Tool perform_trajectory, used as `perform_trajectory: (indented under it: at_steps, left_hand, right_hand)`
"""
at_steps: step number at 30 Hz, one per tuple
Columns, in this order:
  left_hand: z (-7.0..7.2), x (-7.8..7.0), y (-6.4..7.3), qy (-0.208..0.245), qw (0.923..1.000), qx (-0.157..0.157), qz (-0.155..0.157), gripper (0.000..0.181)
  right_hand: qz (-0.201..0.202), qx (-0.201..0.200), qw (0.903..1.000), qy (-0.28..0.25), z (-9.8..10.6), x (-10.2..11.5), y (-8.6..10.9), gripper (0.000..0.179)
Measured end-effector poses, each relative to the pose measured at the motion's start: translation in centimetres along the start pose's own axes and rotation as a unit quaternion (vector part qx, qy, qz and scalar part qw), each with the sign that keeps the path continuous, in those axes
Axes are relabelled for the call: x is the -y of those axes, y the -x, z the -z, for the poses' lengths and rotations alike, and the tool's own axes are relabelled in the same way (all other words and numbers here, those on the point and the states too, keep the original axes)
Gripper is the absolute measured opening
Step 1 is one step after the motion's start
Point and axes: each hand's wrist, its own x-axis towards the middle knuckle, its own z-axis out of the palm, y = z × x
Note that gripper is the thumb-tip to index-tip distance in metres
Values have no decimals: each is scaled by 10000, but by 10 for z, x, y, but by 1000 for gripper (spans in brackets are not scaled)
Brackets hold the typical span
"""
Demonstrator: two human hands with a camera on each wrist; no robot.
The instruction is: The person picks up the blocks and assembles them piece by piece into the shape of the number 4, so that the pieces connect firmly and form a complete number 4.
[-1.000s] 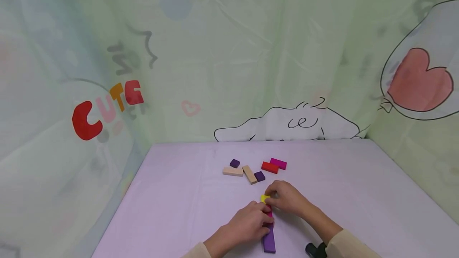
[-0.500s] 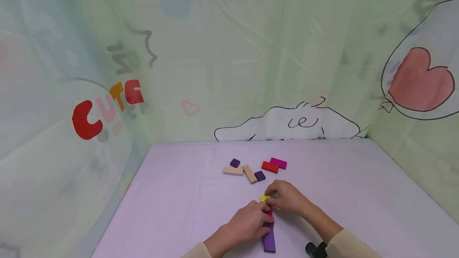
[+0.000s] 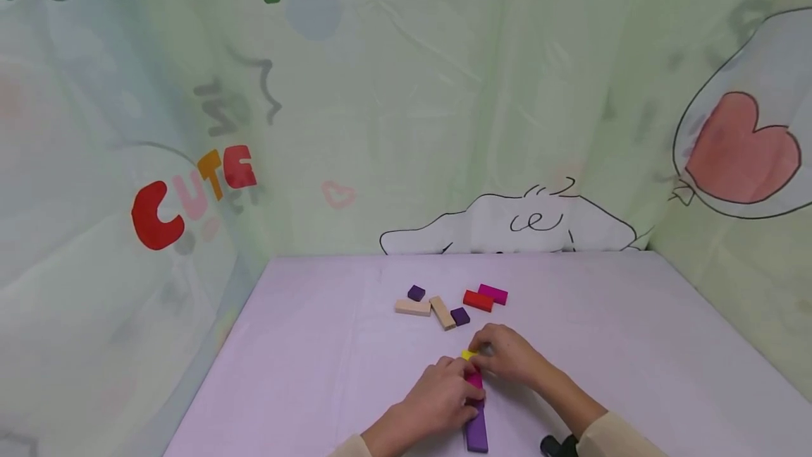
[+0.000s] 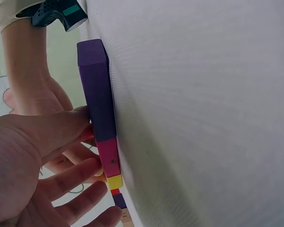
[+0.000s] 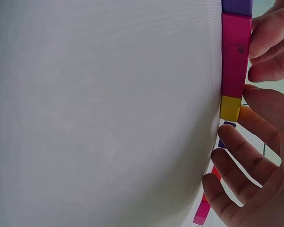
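Note:
A long purple block [image 3: 476, 432], a magenta block [image 5: 235, 54] and a small yellow block [image 5: 230, 108] lie end to end in a row on the table. My left hand [image 3: 440, 395] bends over the row, with fingertips on the magenta block and the thumb against the purple one. A bit of red shows between its fingers in the left wrist view, too hidden to tell. At the far end, my right hand [image 3: 510, 355] pinches the yellow block between thumb and index finger, and its other fingers are spread beside the row.
Beyond the hands lie loose blocks: two dark purple cubes [image 3: 416, 293], two plain wooden blocks [image 3: 413, 307], a red block [image 3: 478, 300] and a magenta one [image 3: 493, 293] touching it. A dark device [image 3: 555, 446] sits by the right sleeve. Printed curtains border the lilac table [image 3: 304, 344].
The head view has shifted slightly, so everything sits a little lower in it. Both hands and the row of blocks keep the same places relative to each other.

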Motion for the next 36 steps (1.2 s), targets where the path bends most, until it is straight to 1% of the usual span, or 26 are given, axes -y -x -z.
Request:
perform_trajectory:
  at_steps: [4, 10, 15, 19, 22, 26, 31, 36]
  left_hand:
    - [-2, 0, 2, -17, 10000, -30, 51, 25]
    - [-5, 0, 3, 103, 9999, -77, 99, 24]
    - [-7, 1, 1, 209, 9997, -16, 142, 25]
    - [-10, 4, 0, 128, 9999, -25, 56, 25]
    - [-11, 6, -2, 36, 9999, -89, -40, 25]
    - [-9, 7, -2, 23, 9999, -134, -101, 25]
    - [-8, 6, -3, 172, 9998, -23, -8, 24]
    - [-6, 5, -4, 247, 9997, 49, 33, 24]
  right_hand:
    - [174, 7, 9998, 15, -2, -2, 2, 11]
    - [353, -5, 9993, 90, -5, -4, 5, 11]
    - [478, -16, 9987, 162, -6, -6, 6, 9]
    - [616, -101, 9977, 259, -4, -6, 8, 9]
    - [695, -192, 9969, 320, -3, -5, 9, 9]
    - [675, -236, 9969, 330, -2, -3, 9, 9]
    - [492, -149, 9982, 293, -3, -2, 8, 10]
    - [471, -73, 9986, 249, -1, 0, 7, 10]
